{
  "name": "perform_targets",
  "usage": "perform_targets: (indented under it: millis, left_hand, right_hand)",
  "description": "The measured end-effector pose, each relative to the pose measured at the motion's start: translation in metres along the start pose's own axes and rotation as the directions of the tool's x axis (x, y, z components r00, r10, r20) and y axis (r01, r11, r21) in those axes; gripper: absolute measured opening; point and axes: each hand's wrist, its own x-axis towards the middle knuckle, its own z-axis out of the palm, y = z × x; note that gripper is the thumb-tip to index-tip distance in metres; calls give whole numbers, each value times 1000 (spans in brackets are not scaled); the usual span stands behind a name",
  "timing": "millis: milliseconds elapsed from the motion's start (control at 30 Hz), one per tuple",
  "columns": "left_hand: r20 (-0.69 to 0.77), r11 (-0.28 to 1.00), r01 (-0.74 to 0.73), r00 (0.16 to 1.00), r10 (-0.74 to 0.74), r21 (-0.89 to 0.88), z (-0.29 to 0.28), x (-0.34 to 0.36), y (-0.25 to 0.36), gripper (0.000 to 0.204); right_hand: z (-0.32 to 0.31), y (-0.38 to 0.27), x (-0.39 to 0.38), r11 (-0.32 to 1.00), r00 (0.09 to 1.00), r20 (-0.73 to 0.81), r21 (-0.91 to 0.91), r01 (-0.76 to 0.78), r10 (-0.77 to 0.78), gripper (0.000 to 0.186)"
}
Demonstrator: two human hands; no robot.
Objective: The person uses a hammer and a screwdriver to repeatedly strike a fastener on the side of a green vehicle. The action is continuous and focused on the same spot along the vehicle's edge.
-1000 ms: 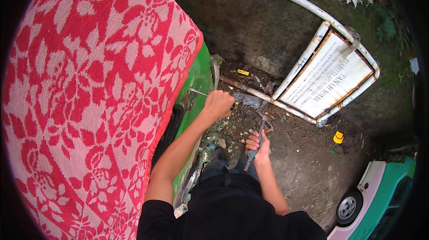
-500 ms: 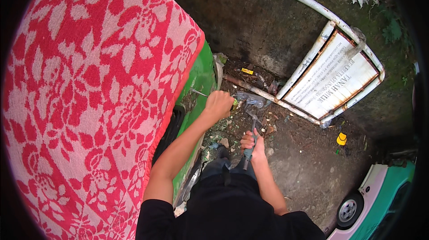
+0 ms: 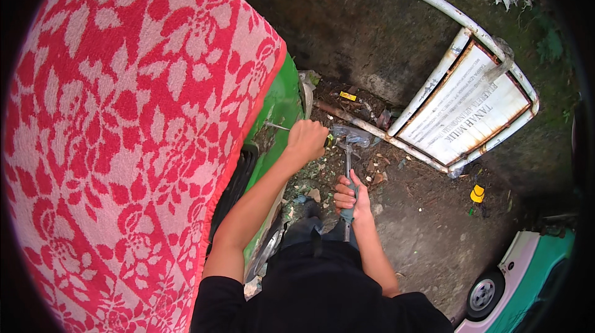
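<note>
My left hand (image 3: 307, 139) is closed around a thin tool with a yellow-green handle. Its metal shaft (image 3: 276, 126) points left against the green vehicle body (image 3: 280, 106). My right hand (image 3: 351, 198) grips the handle of a hammer held upright. The grey hammer head (image 3: 350, 137) sits just right of my left fist, close to the tool's handle end. Both arms reach forward from the lower edge over my dark clothing.
A red and white floral cloth (image 3: 124, 134) covers the vehicle on the left. A rusty white signboard (image 3: 465, 110) in a bent pipe frame (image 3: 434, 4) lies on the dirt ahead. Litter and a small yellow object (image 3: 477, 193) lie on the ground. A white and teal vehicle (image 3: 520, 283) is at the lower right.
The hammer has swung up and left, bringing its head nearer to my left fist. My left hand stays at the green body.
</note>
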Motion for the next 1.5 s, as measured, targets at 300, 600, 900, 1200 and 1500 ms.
perform_targets:
  millis: [300, 600, 900, 1200, 1500]
  left_hand:
    - [-62, 999, -25, 998, 23, -37, 2, 2, 0, 12]
    - [-65, 995, -53, 997, 47, -89, -2, -9, 2, 13]
    - [-44, 996, -39, 998, 36, -76, 6, 1, 1, 17]
    - [-120, 994, -52, 992, 41, -93, -21, -12, 1, 12]
    - [-260, 983, -139, 960, 104, -122, 13, -4, 3, 23]
  right_hand:
    - [-16, -10, -12, 920, 912, -329, 218, 325, -245, 42]
    - [-3, -17, -17, 994, 995, -15, 32, 102, -102, 43]
    - [-21, -24, -43, 983, 982, -116, 88, 163, -152, 43]
    - [-22, -20, -29, 994, 991, -98, 57, 96, -90, 44]
    - [-21, -28, -35, 992, 991, -82, 49, 114, -110, 42]
